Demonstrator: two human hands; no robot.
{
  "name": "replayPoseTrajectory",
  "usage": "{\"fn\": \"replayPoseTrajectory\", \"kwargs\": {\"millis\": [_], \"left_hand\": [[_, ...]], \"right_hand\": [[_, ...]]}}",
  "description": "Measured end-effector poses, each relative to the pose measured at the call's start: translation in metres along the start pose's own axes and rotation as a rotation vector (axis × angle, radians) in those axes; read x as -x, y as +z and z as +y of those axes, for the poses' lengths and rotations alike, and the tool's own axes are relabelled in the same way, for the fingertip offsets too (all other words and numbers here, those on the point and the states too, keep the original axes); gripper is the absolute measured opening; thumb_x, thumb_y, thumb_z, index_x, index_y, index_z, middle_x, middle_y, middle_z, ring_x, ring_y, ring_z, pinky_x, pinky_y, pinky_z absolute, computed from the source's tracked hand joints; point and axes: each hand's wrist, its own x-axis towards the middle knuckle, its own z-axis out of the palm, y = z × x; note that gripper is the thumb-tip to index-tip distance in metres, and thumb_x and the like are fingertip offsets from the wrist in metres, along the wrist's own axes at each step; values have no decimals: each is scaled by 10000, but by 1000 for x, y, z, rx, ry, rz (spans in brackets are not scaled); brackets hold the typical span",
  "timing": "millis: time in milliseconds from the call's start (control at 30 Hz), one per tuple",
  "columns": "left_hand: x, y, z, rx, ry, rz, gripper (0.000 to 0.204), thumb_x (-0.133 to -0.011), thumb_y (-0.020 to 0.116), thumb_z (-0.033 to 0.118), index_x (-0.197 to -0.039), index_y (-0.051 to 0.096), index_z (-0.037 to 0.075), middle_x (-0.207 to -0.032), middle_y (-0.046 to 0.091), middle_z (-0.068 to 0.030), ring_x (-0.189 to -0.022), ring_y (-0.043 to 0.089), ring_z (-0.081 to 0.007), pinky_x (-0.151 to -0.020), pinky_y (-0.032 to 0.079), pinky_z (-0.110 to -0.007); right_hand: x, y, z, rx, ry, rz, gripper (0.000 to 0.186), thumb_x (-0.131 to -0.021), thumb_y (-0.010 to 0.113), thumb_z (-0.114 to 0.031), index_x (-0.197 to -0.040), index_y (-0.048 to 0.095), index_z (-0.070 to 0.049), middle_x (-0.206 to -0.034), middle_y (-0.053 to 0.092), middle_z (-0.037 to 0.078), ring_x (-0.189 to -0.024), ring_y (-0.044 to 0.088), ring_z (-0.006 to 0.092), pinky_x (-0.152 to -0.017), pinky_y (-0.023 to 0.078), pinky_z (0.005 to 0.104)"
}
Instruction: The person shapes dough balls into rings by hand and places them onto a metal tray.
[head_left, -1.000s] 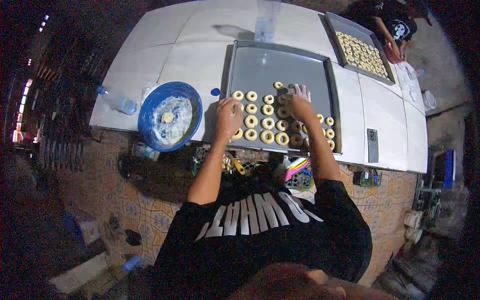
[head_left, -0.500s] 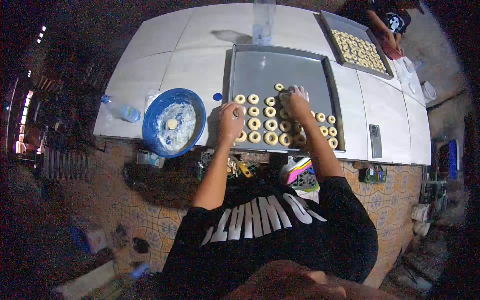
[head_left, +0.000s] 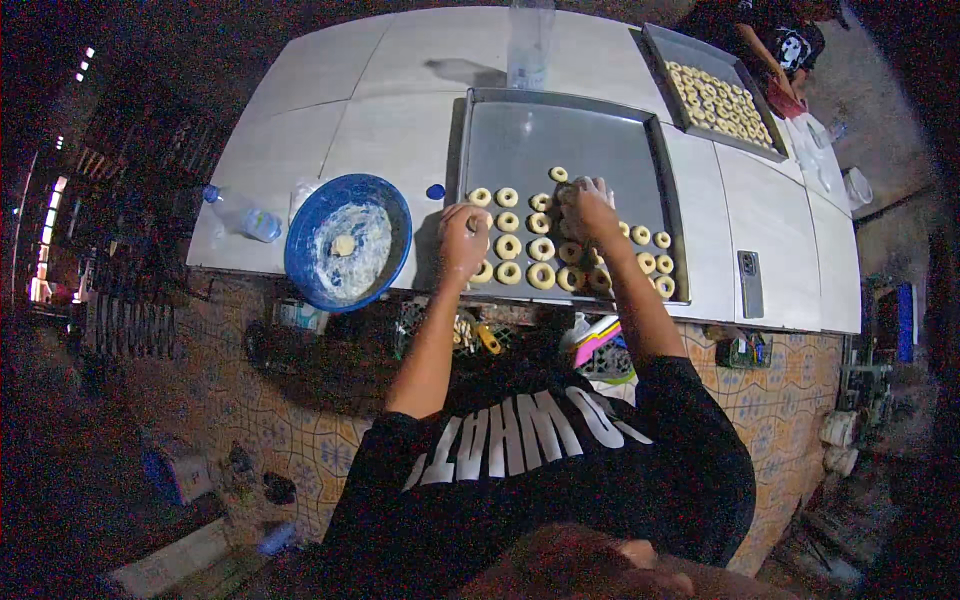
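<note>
A large grey metal baking tray (head_left: 550,130) lies on the table, with rows of pale raw dough rings (head_left: 541,275) along its near half. My left hand (head_left: 464,240) rests curled over the tray's left rim, covering part of the first column of rings. Whatever its bent fingers enclose is hidden. Over the middle columns, my floury right hand (head_left: 592,210) bends its fingers down at a dough ring that it mostly covers. Just beyond those fingers sits a smaller ring (head_left: 558,174).
A blue basin (head_left: 297,262) holding flour and a dough lump stands left of the tray. Nearby are a blue cap (head_left: 435,191) and a plastic bottle (head_left: 262,225). A phone (head_left: 750,283) lies right. Beyond it are another filled tray (head_left: 653,48) and a person's arm (head_left: 765,50).
My right hand has shifted very slightly left and nearer to me among the rings. The left hand stays at the tray's rim. At far right, the other person's arm has moved a little.
</note>
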Motion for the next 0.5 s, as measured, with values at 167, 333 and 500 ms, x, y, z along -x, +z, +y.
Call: {"fn": "replayPoseTrajectory", "kwargs": {"millis": [167,333,500], "left_hand": [[6,7,-16,32,-21,49,56,-798,664,37,-843,661,5,-912,681,-169,-928,630,-371,-845,494,-446],[5,12,-24,69,-36,-4,73,-811,686,59,-872,678,21,-956,692,-157,-947,643,-356,-859,494,-422],[5,15,-29,68,21,68,57,-799,673,44,-835,660,1,-886,676,-169,-904,636,-368,-832,493,-438]], "right_hand": [[10,-22,-7,-3,-65,10,397,-865,639,-298,-1181,656,-57,-1366,498,140,-1296,428,383,-1081,367,601],[0,5,11,46,-66,90,380,-799,711,-195,-1177,680,-211,-1328,504,156,-1232,449,405,-1026,412,589],[-13,15,18,11,-89,112,321,-805,701,-185,-1125,705,-208,-1259,545,168,-1182,477,427,-991,433,589]]}}
